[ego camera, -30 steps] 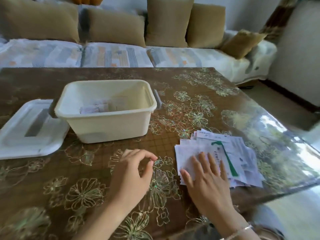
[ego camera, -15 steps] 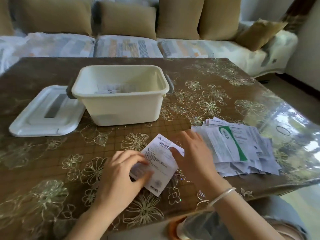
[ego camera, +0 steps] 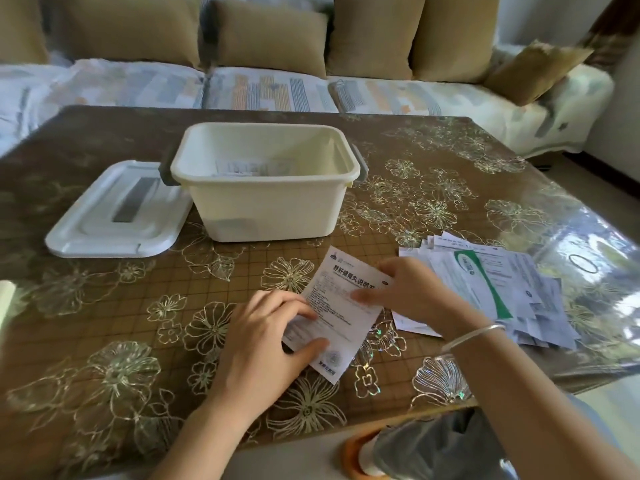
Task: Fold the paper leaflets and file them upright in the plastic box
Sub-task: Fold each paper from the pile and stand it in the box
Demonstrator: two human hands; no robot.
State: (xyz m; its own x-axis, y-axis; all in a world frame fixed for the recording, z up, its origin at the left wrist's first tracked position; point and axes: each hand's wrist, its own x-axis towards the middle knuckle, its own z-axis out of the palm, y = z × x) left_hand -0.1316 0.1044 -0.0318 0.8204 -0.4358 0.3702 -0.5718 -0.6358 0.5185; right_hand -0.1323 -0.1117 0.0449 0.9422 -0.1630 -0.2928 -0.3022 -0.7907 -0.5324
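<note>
Pinched by the left hand point(ego camera: 263, 337) at its near edge and the right hand point(ego camera: 412, 292) at its far right edge, the white printed paper leaflet point(ego camera: 341, 308) is held just nearer than the open cream plastic box point(ego camera: 263, 209) and left of the loose white leaflet pile point(ego camera: 502, 282), seemingly steadied for folding.

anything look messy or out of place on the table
Only the leaflet pile by the right hand: its sheets lie fanned out askew. The lid lies off beside the plastic box, which suits filing.

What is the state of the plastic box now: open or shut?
Open. The box has no lid on it; the lid lies flat on the table beside it, and papers show inside.
</note>
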